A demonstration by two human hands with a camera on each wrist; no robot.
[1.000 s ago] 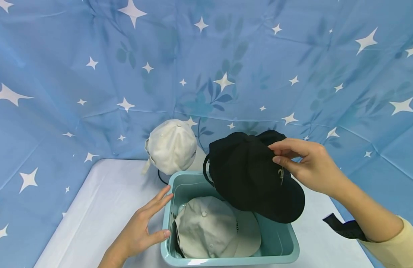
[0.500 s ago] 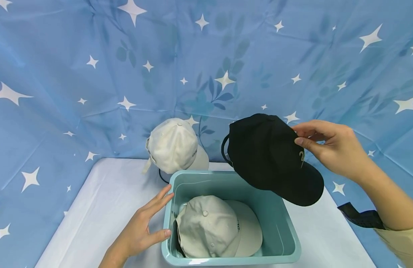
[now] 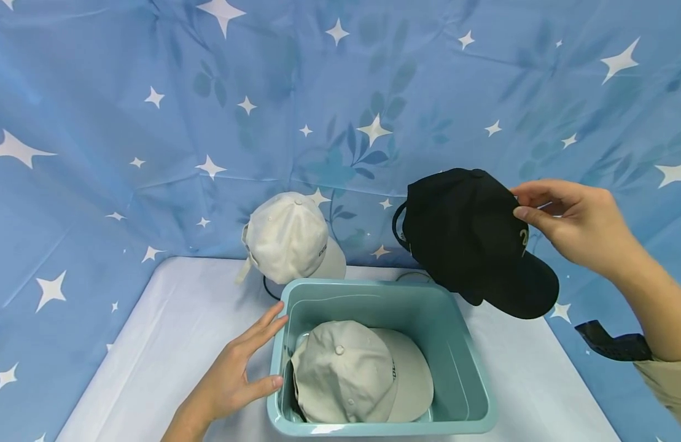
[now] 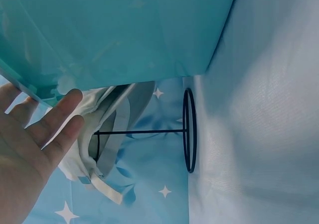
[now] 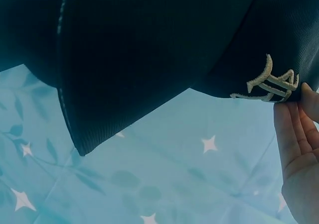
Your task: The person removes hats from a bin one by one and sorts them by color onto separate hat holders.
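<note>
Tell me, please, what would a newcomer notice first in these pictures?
Probably the black cap, which the right hand pinches near the far right corner of the greenish tub. Next would come the grey cap inside that tub, and the white cap on a black stand behind the tub.

A: What surroundings do I list?
B: From my remote screen I log: backdrop (image 3: 97, 123), blue, creased, printed with white four-pointed stars (image 3: 375, 130) and leaf sprigs (image 3: 373, 157); table (image 3: 180, 319), white-topped, far-left corner rounded.

The gold-embroidered cap (image 3: 467, 239) is black, the tub (image 3: 462, 374) teal, the backdrop (image 3: 163, 141) white-starred blue.
</note>
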